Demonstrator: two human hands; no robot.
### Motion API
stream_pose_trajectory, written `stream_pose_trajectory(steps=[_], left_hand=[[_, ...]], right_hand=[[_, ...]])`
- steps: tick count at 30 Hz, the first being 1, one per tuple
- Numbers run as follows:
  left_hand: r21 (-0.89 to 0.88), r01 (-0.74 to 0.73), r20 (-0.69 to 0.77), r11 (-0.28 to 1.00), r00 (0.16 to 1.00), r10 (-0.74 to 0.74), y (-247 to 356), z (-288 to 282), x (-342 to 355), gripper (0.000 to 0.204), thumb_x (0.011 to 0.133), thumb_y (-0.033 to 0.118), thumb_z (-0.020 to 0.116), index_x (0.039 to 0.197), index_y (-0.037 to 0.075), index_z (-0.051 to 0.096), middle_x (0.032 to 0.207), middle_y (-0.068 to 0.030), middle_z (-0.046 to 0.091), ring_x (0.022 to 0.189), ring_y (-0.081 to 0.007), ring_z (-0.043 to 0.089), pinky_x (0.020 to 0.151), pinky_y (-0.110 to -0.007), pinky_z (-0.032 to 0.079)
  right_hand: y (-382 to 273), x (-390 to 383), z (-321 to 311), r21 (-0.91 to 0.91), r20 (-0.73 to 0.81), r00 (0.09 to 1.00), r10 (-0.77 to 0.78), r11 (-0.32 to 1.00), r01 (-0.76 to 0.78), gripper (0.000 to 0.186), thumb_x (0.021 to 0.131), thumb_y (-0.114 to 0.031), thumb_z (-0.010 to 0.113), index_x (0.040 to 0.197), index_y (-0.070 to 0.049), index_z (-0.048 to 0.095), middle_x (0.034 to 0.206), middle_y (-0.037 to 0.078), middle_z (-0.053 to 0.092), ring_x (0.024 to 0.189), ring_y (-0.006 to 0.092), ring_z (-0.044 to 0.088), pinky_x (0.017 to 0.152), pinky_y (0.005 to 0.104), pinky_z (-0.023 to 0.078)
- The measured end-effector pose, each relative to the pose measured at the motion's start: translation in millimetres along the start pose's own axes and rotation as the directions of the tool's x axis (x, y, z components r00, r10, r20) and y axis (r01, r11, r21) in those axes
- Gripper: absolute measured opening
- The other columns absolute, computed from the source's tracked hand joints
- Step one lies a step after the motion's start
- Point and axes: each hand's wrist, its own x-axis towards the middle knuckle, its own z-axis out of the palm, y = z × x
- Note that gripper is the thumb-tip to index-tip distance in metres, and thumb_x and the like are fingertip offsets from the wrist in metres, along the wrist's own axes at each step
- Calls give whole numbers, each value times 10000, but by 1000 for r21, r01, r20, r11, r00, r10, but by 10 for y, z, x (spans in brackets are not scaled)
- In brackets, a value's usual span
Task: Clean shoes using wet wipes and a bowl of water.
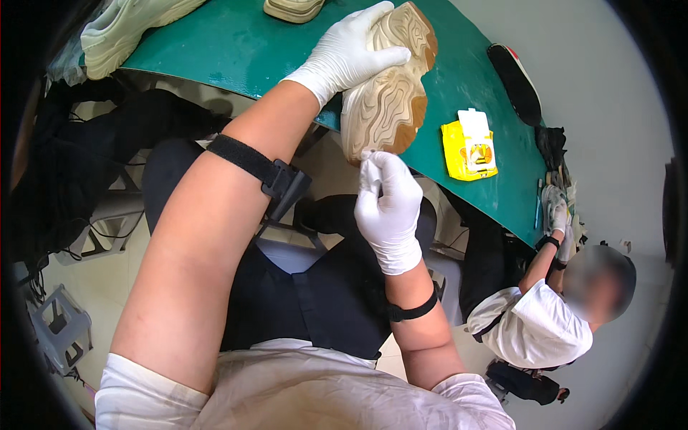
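A cream shoe is held up over the table's near edge, its wavy-grooved sole with tan patches turned toward me. My gloved left hand grips it around the middle, thumb across the sole. My gloved right hand is closed in a pinch at the sole's lower end. Whatever is between those fingertips is too small or hidden to make out. Right of the shoe lies a yellow pack of wipes with its white lid flipped up.
The green table has another off-white shoe at the left and part of one at the top. A black sole-shaped piece lies at the far right edge. A co-worker sits to the right; a grey stool stands left.
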Motion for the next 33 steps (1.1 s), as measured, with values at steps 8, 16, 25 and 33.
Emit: stream_pose_trajectory(steps=[8, 16, 25, 33], left_hand=[[45, 34, -23, 998, 999, -33, -9, -30, 7, 867, 831, 324, 834, 1545, -17, 478, 1490, -246, 587, 1392, -356, 570, 1182, -404, 445], [122, 7, -59, 993, 998, 0, -143, 13, -35, 858, 819, 433, 847, 1530, 71, 532, 1442, -201, 635, 1318, -306, 634, 1148, -387, 474], [119, 14, -53, 993, 999, -8, -101, 7, -25, 876, 804, 464, 849, 1525, 76, 537, 1451, -204, 626, 1328, -321, 625, 1153, -399, 471], [138, 14, -64, 990, 998, -5, -134, 36, -17, 890, 797, 460, 853, 1538, 88, 530, 1438, -202, 635, 1314, -318, 635, 1144, -399, 484]], right_hand=[[-295, 64, -325, 248, 461, 872, 163, 920, -302, 117, 1011, -90, 681, 918, -32, 642, 763, 66, 659, 664, 166, 644, 642, 320, 527], [166, 704, -234, -70, 63, 998, -17, 997, 21, 89, 1004, -82, 701, 1072, -27, 685, 868, 125, 734, 722, 244, 713, 693, 340, 557], [87, 440, -50, -116, -141, 969, -205, 975, 190, 328, 898, 65, 713, 1219, -2, 731, 1125, 175, 658, 976, 306, 686, 888, 363, 564], [109, 405, -64, -118, -111, 985, -135, 986, 122, 289, 904, 41, 773, 1187, 0, 740, 1015, 141, 678, 860, 263, 687, 787, 332, 567]])
